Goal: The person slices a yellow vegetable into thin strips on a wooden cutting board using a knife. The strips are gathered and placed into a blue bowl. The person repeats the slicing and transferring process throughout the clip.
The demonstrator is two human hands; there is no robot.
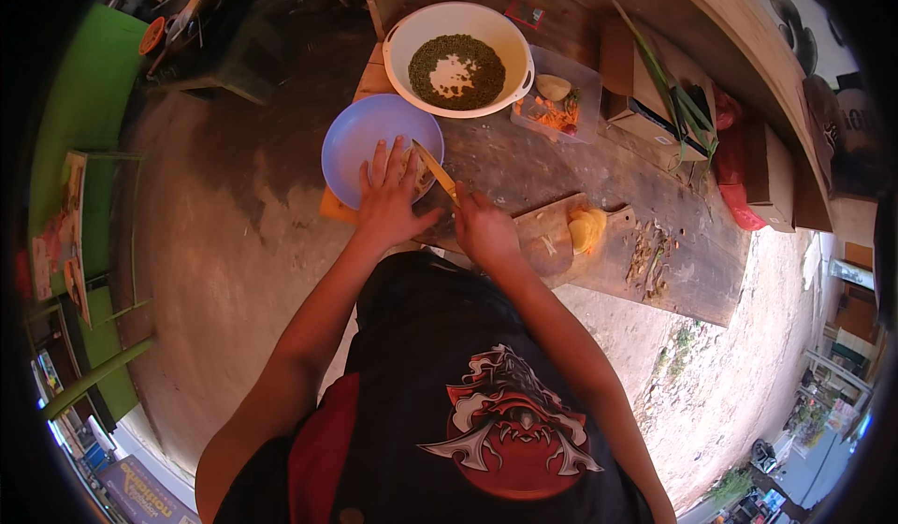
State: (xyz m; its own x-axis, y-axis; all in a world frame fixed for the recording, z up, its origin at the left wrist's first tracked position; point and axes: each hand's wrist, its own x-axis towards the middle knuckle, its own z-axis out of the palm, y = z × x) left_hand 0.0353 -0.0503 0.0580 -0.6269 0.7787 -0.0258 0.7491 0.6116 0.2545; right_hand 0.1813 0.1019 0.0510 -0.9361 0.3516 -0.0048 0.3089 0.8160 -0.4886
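Note:
My left hand is palm down with fingers spread over a shallow blue-violet plastic bowl. Some brownish food pieces show in the bowl beside its fingers; what lies under the palm is hidden. In my right hand is a knife, its narrow yellowish blade angled over the bowl's right rim. Nearer the body, to the right, a wooden cutting board carries a pile of pale yellow slices and a few thin whitish strips.
Behind the bowl stands a white basin of small green beans or seeds. Beside it, a clear plastic container holds orange shreds and a potato-like piece. Long green leaves lie over a cardboard box. Peelings litter the wooden table.

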